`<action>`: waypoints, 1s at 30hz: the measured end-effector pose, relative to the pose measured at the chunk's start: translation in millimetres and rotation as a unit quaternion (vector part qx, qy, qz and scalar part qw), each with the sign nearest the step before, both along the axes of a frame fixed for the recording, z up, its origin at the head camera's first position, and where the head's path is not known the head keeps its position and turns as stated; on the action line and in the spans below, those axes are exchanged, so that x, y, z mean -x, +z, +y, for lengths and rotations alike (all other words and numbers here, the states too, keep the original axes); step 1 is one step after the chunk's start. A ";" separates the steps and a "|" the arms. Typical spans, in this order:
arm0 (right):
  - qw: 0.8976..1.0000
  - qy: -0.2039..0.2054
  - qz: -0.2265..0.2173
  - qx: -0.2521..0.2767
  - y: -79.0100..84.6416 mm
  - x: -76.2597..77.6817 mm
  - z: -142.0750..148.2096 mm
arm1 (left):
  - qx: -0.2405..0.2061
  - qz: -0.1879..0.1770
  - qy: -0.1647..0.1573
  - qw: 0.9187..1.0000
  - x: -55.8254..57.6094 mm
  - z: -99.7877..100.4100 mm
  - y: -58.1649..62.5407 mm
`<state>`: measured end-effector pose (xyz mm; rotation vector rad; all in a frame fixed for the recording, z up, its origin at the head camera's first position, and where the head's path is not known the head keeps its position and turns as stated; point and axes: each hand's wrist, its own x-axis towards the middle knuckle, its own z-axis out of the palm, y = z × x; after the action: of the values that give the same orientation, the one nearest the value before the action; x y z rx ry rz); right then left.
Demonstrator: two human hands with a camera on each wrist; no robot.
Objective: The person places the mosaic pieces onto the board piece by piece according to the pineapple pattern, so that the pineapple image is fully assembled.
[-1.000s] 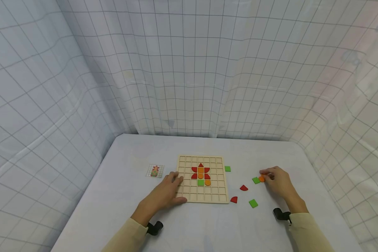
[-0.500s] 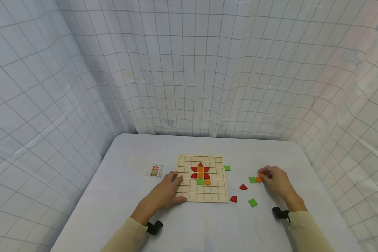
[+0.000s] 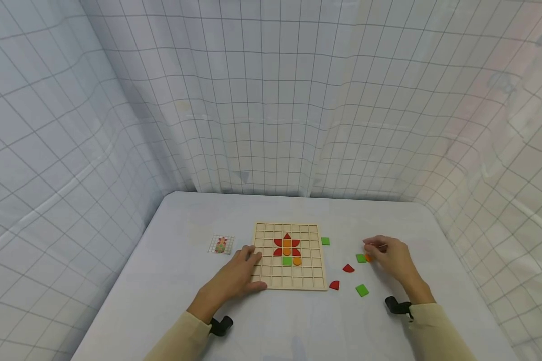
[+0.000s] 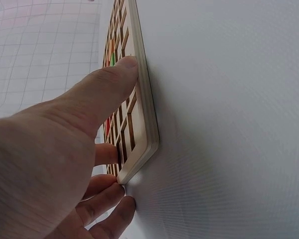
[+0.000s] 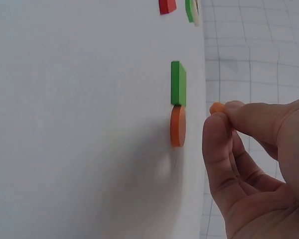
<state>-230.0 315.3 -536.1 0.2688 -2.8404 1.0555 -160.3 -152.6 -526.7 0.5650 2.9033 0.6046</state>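
My left hand (image 3: 238, 274) rests on the near left corner of a wooden grid board (image 3: 266, 278). In the left wrist view its thumb (image 4: 107, 84) lies straight over the rim, with the other fingers at the side edge. Red, orange and green pieces form a figure in the grid. My right hand (image 3: 392, 255) is above the table on the right, pinching a small orange piece (image 5: 217, 107) between thumb and fingertips; most of it is hidden. Below that hand, an orange disc (image 5: 178, 127) lies against a green square (image 5: 178, 83).
A small card (image 3: 221, 244) with a printed grid figure lies left of the board. Right of the board are two red quarter-circles, one of them (image 3: 348, 268) farther right, plus a green square (image 3: 362, 290) nearer me and another green square (image 3: 325, 241) by the board's edge.
My right hand has shifted slightly left and risen with the orange piece, leaving the orange disc on the table. The green square beside the disc turned and slid left. My left hand stayed put.
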 end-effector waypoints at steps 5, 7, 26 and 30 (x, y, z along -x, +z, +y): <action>0.999 0.025 -0.028 0.024 1.6 -0.3 -20.2 | 0.004 -0.002 0.002 1.000 -0.5 0.0 0.0; 0.998 0.039 -0.042 0.033 1.6 -0.4 -29.9 | 0.002 -0.005 0.002 1.000 -1.1 -0.2 0.1; 0.978 0.182 -0.056 0.086 4.3 -2.9 -141.5 | -0.002 -0.008 0.010 1.000 -0.2 -0.6 -4.0; 0.973 0.212 -0.041 0.080 3.7 -3.5 -164.2 | -0.004 -0.008 0.009 1.000 0.4 0.2 -4.0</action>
<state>-226.5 151.1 -532.4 0.8644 -2.8122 1.3880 -160.7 -152.5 -530.7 0.5325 2.8952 0.6207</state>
